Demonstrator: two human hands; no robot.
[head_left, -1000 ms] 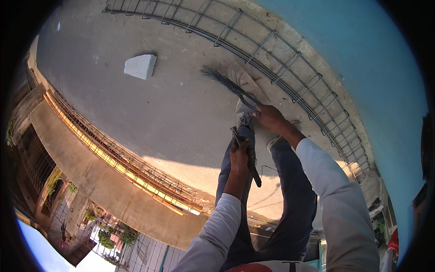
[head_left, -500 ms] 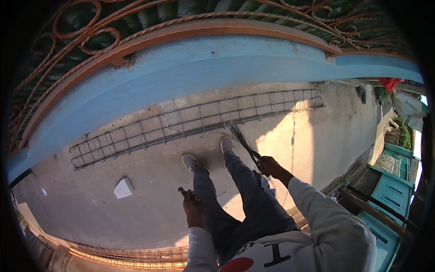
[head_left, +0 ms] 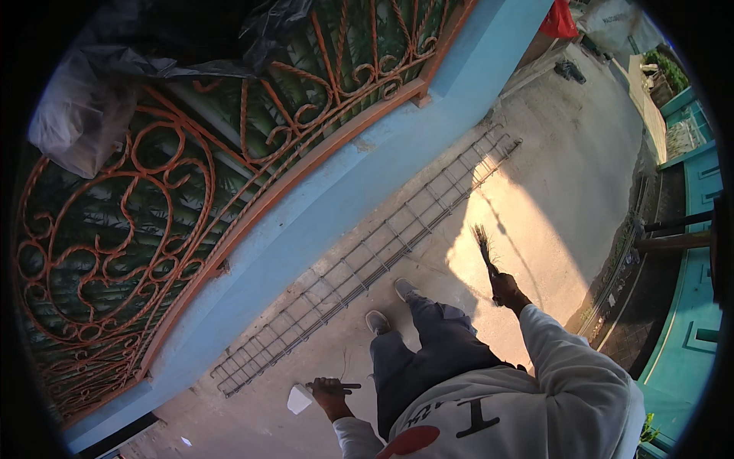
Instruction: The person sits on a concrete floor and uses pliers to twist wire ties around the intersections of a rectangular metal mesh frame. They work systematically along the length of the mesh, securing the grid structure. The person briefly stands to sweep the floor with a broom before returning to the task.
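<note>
In my left hand (head_left: 329, 390), fingers closed, is a dark metal hand tool that looks like pincers (head_left: 352, 386). It lies crosswise in my fist, and most of it is hidden by the fingers. My right hand (head_left: 506, 289) grips a bundle of thin dark wires (head_left: 485, 246), whose loose ends fan out away from me. A long rebar cage (head_left: 348, 277) of bars and square ties lies on the concrete just beyond my shoes. Neither hand touches the cage.
A blue low wall (head_left: 336, 210) topped by an orange scrolled iron fence (head_left: 180, 260) runs behind the cage. A white block (head_left: 300, 399) lies near my left hand. Plastic sheeting (head_left: 84, 115) hangs on the fence. At right stand a ditch edge and a turquoise wall (head_left: 680, 344).
My view has turned to the right, so the cage and wall now slant up to the right. My left hand has swung the pincers sideways; my right hand still holds the wires, farther from the cage.
</note>
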